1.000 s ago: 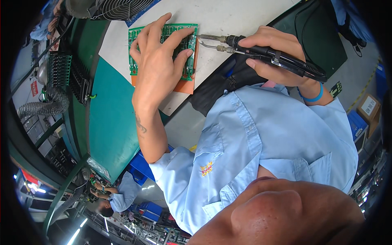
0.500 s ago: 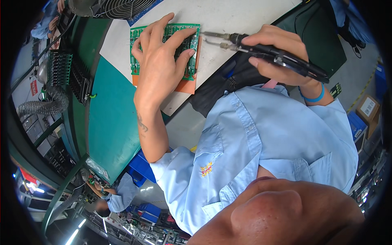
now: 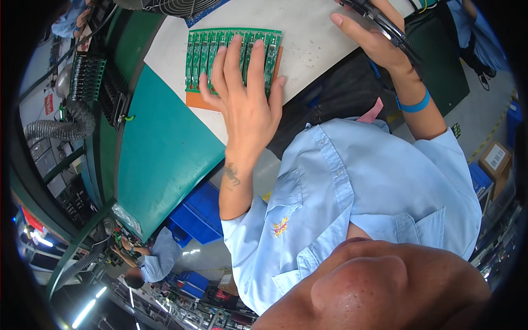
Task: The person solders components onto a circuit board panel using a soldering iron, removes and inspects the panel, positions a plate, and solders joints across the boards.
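Observation:
A green circuit-board panel (image 3: 193, 60), split into several narrow strips, lies on a thin orange-brown backing board (image 3: 199, 101). My left hand (image 3: 246, 104) rests over it with fingers spread, the fingertips on the strips and the thumb by the near right corner. Up at the far right, my right hand (image 3: 377, 47) wraps round a black soldering iron (image 3: 379, 19). The iron's tip is cut off by the top edge of the view. A blue band (image 3: 413, 103) circles my right wrist.
Under the boards is a white sheet (image 3: 308, 27) on a table with a green mat (image 3: 159, 148). A fan (image 3: 184, 5) stands at the far edge. A rack of green boards (image 3: 88, 74) and a ribbed hose (image 3: 60, 129) are at left. Blue bins (image 3: 195, 212) sit below; a co-worker (image 3: 159, 256) is farther off.
My right hand has carried the soldering iron up and away from the panel, toward the far right. My left fingers have straightened and spread, and that hand sits farther right over the panel.

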Available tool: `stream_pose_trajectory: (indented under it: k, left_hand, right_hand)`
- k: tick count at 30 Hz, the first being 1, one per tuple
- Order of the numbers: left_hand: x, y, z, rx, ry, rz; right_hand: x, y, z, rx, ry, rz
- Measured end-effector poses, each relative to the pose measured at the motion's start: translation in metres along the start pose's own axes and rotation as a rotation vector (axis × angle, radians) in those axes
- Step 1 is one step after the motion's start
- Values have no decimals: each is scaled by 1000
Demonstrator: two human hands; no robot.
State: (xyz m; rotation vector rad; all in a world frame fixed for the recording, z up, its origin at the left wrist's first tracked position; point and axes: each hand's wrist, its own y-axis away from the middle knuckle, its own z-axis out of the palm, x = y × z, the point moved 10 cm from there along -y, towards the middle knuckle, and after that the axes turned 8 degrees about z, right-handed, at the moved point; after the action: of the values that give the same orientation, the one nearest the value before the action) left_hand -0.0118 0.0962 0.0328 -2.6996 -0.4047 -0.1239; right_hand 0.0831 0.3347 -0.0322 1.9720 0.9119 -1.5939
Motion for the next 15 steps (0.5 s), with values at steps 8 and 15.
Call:
stream_pose_trajectory:
  k: [8,15]
  left_hand:
    - [-9,47,-12,134,-78,-138]
    - [-41,76,-26,125,-127,-187]
  right_hand:
    - [-24,22,17,-112,-105,-57]
    - [-81,40,22,-151,-146,-288]
